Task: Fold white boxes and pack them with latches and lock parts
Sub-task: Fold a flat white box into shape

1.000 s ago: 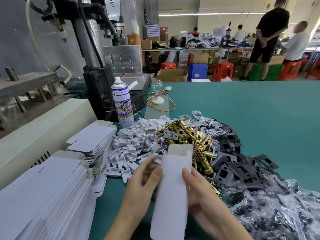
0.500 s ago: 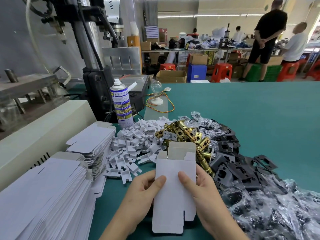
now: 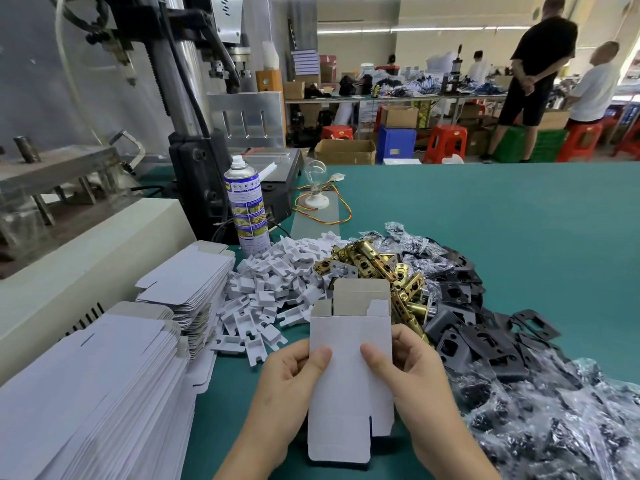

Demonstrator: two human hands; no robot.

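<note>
Both hands hold one white box (image 3: pixel 349 382) upright above the green table (image 3: pixel 502 220). My left hand (image 3: pixel 289 379) grips its left edge, thumb on the front face. My right hand (image 3: pixel 410 372) grips the right edge the same way. The box is opened into a sleeve, its top flaps standing up and its bottom flaps hanging down. Behind it lie brass latches (image 3: pixel 377 265), a heap of white plastic parts (image 3: pixel 273 282), black lock plates (image 3: pixel 471 327) and small bagged parts (image 3: pixel 554 420). Flat box blanks sit in two stacks (image 3: pixel 90 386) (image 3: pixel 188 275) at the left.
A spray can (image 3: pixel 246 206) stands behind the white parts, beside a press machine (image 3: pixel 194 140) and a cream housing (image 3: pixel 79 258). A light bulb on a wired base (image 3: pixel 316 188) sits further back. Two people (image 3: pixel 533 74) stand beyond the table's far edge.
The flat blank has been pushed open into a box sleeve and drawn closer to me. Both hands slid from its sides to grip it with the thumbs on the front face.
</note>
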